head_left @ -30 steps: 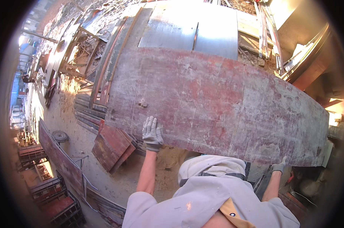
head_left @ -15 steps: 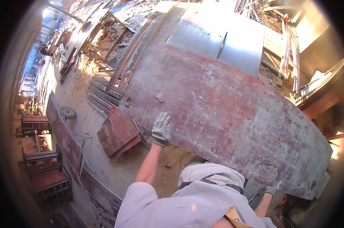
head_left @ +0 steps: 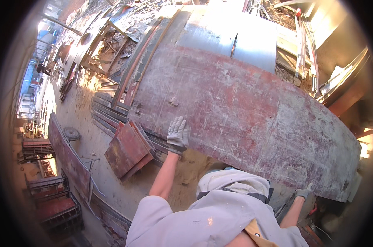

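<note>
A large, worn panel (head_left: pixel 236 119), reddish and grey with scuffs, slants across the middle and right in front of me. My left hand (head_left: pixel 178 136), in a pale grey work glove, lies on the panel's near edge at its left end. Its fingers point away from me, flat and extended. Toward the right end, my right hand (head_left: pixel 303 192), also gloved, holds the near edge of the same panel. The thumb shows at the edge; the other fingers are partly hidden.
Beyond the panel lies a shiny metal sheet (head_left: pixel 256 41). Smaller reddish panels (head_left: pixel 129 150) lean on stacked bars (head_left: pixel 106 109) left of my left hand. Farther left are a long panel (head_left: pixel 69 152), a wheel (head_left: pixel 71 133) and dark red racks (head_left: pixel 57 201). Long strips (head_left: pixel 306 53) stand far right.
The view has shifted slightly, with the surroundings moving left and up in it. Both hands remain at the panel's near edge, and the right one appears higher in the picture along with the panel's right end.
</note>
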